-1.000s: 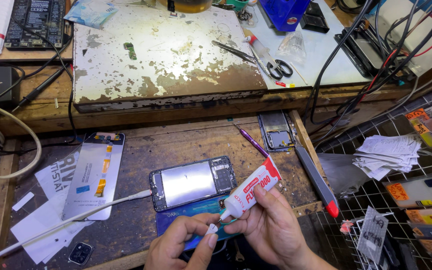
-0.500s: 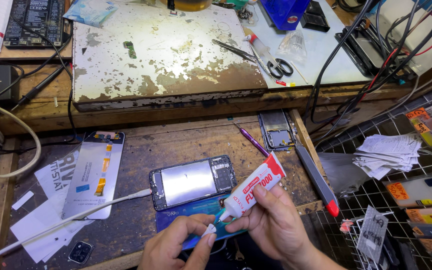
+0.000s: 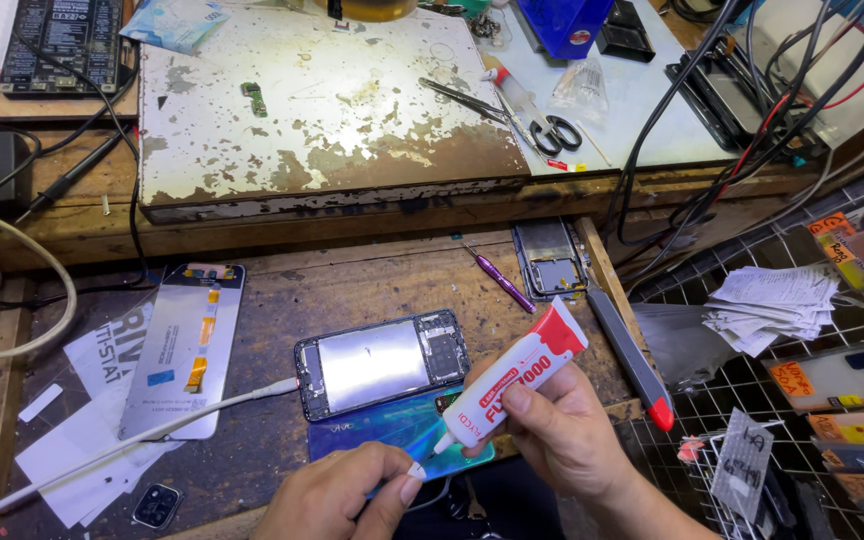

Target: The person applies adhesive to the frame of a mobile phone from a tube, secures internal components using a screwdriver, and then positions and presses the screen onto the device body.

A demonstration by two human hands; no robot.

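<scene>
My right hand (image 3: 562,435) grips a white and red glue tube (image 3: 512,385), tilted with its nozzle pointing down to the left. My left hand (image 3: 352,492) pinches a small white cap at its fingertips, just below the tube's nozzle. Right behind the hands lies an opened phone frame (image 3: 380,362) with a silvery inner plate, a white cable plugged into its left end. A shiny teal phone back cover (image 3: 392,430) lies under it, partly hidden by my hands.
A replacement screen (image 3: 184,345) lies on papers at the left. A purple tool (image 3: 500,280), another phone frame (image 3: 549,260) and a grey and red cutter (image 3: 634,355) lie to the right. Scissors (image 3: 552,130), tweezers and black cables sit on the worn white bench behind.
My left hand has drawn slightly away from the nozzle with the small cap in its fingertips. The tube stays in my right hand, shifted a little.
</scene>
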